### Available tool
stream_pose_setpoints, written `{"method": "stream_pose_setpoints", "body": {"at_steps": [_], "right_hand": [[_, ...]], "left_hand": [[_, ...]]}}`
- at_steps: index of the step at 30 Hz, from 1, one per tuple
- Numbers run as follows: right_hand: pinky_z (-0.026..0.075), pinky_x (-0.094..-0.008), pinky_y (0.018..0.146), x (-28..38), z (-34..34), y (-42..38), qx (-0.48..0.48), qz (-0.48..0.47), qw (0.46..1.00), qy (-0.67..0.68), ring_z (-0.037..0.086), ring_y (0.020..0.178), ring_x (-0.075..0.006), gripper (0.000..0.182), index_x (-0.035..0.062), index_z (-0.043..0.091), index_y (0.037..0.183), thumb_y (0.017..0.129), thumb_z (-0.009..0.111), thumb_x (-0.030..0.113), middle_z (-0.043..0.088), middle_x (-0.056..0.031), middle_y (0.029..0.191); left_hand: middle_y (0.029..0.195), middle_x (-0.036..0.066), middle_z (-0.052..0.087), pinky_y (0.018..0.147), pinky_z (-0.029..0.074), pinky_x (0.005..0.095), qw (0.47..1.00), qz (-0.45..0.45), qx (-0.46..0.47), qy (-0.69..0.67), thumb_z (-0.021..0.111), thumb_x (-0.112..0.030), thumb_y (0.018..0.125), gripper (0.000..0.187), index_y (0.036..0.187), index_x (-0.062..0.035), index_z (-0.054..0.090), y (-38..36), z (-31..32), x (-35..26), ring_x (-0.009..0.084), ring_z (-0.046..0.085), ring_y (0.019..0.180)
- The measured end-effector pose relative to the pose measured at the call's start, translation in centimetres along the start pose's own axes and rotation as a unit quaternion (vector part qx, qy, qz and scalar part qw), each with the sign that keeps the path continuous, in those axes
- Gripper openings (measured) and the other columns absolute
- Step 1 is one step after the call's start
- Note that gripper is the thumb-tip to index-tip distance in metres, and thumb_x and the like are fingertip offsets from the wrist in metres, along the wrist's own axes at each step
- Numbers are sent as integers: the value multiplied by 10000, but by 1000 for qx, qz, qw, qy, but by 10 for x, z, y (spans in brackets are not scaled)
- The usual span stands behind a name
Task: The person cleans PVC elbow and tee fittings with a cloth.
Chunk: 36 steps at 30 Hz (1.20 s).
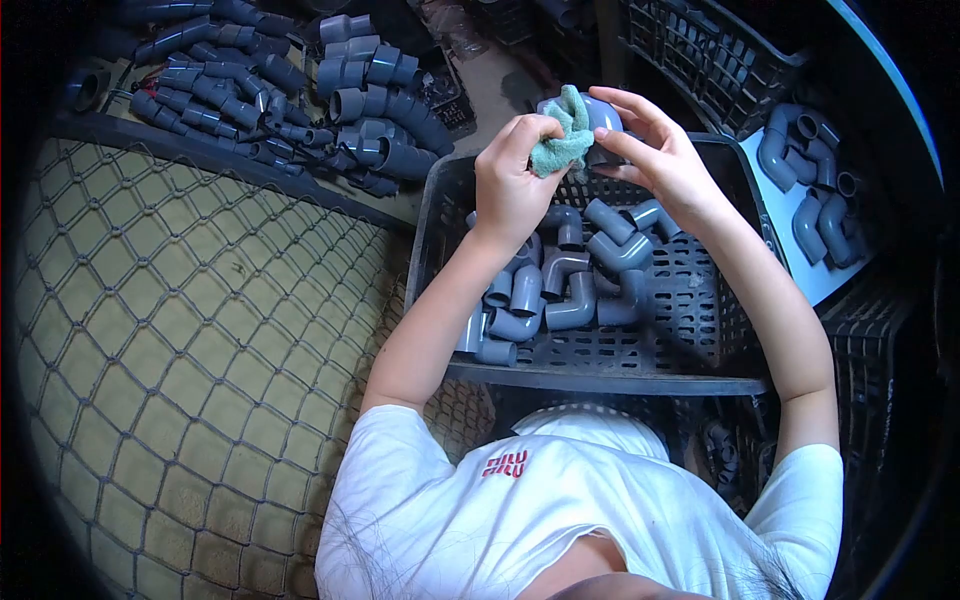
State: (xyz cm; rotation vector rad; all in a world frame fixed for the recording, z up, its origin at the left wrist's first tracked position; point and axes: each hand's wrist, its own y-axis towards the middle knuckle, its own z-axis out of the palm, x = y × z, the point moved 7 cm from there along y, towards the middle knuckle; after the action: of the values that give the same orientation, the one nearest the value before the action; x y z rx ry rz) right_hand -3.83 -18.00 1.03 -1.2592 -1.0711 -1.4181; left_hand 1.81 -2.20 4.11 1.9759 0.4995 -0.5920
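Note:
My left hand (520, 160) is closed on a crumpled green cloth (566, 135). The cloth presses against a grey plastic pipe elbow (604, 120), which my right hand (655, 150) grips with its fingers around the far side and the thumb in front. Part of the elbow is hidden behind the cloth and fingers. Both hands are raised over the far edge of a black slotted crate (690, 310). Inside that crate lie several grey pipe elbows (572, 300), mostly toward its left and middle.
Many grey pipe fittings (375, 90) are piled at the back left, beyond a wire mesh fence (200, 330). On the right, more elbows (820, 180) lie on a white board (790, 235). Another black crate (710, 60) stands at the back right.

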Motion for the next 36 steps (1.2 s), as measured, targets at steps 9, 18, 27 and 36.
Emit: {"method": "stream_pose_setpoints", "body": {"at_steps": [9,18,27,36], "right_hand": [[490,-311,950,-4,-5,0,-27,-10,1000,6,565,1154,-153,640,70,450,1422,883,727,274,560,-101,1328],[464,-315,1011,9,9,-3,7,-31,998,54,611,1117,-167,700,-4,431,1414,845,775,216,620,-162,1251],[464,-256,993,8,11,-6,8,8,998,67,621,1085,-127,717,-66,407,1421,838,768,145,648,-121,1224],[474,-312,1006,14,10,-5,41,-6,999,17,620,1127,-166,703,-50,441,1381,792,779,130,632,-138,1245]], "left_hand": [[1064,161,640,885,477,332,999,11,0,-42,720,-178,905,255,1026,18,612,-2,12,-8,265,631,1019],[1017,141,641,818,522,366,995,55,-57,66,704,-81,868,211,1066,-8,696,0,2,-14,285,643,923],[962,135,651,784,517,366,989,45,-112,91,677,-72,888,149,1027,-20,692,10,-12,-3,281,642,876],[966,127,642,762,518,365,985,47,-128,103,660,-56,896,110,996,-16,680,11,-24,-4,271,642,857]]}}
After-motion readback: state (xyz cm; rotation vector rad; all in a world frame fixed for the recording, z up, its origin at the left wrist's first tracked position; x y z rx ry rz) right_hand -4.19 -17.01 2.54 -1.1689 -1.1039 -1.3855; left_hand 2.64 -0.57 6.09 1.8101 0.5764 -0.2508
